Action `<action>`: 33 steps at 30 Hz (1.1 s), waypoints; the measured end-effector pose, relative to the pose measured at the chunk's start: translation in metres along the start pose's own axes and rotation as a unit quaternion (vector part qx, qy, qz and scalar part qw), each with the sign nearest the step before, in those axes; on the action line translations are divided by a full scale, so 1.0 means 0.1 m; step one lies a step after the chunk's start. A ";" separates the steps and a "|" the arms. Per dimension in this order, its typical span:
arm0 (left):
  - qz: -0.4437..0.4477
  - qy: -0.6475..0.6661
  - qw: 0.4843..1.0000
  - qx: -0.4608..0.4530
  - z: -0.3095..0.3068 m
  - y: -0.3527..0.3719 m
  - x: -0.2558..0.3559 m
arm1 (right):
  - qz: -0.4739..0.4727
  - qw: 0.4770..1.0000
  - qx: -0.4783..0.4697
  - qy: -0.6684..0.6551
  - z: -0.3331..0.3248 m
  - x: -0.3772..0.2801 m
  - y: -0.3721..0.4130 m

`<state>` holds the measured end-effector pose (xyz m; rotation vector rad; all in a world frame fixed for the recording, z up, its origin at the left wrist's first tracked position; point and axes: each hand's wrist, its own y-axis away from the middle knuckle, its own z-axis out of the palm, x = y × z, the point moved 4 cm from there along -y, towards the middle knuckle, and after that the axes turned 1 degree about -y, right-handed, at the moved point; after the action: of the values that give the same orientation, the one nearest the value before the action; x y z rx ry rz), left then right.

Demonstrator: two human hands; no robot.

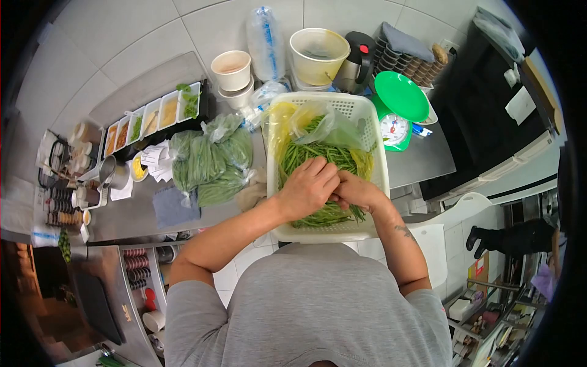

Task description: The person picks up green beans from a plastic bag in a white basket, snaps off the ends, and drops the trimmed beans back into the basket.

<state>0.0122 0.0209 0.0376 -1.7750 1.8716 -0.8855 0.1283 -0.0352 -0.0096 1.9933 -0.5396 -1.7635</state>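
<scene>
A white perforated plastic basket (382, 183) stands directly before me, with a yellowish clear bag (283, 131) lining it. Long green vegetable stalks (324, 151) fill the bag. Over the stalks, my left hand (310, 188) and my right hand (356, 191) meet with their fingers curled together. Whatever lies between the fingertips is hidden. A few stalks show just below the hands. Left of the basket lie several clear bags of green vegetables (205, 159).
A green scale (400, 98) stands right of the basket. Behind are white tubs (231, 68), a large bucket (318, 49) and a black kettle (358, 58). Ingredient trays (153, 116) and a blue-grey cloth (175, 207) lie left. Someone's dark-clothed legs (520, 237) show far right.
</scene>
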 end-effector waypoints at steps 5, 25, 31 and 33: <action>-0.173 -0.052 0.982 0.054 0.11 0.03 -0.24 | -0.004 0.999 0.049 -0.010 0.08 -0.07 0.05; -0.157 0.094 0.983 -0.023 -0.10 -0.05 -0.28 | -0.045 0.979 -0.090 -0.177 0.07 -0.09 0.08; -0.240 0.139 0.961 0.021 -0.10 0.01 -0.38 | -0.053 0.959 -0.129 -0.248 0.11 -0.06 0.06; -0.237 0.183 0.954 -0.021 -0.16 0.05 -0.41 | -0.055 0.948 -0.155 -0.272 0.07 -0.03 0.06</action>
<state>0.0024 0.0635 0.0404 -2.2618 1.6954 -1.4399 0.1209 -0.0392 -0.0049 1.3403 -0.2863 -2.3157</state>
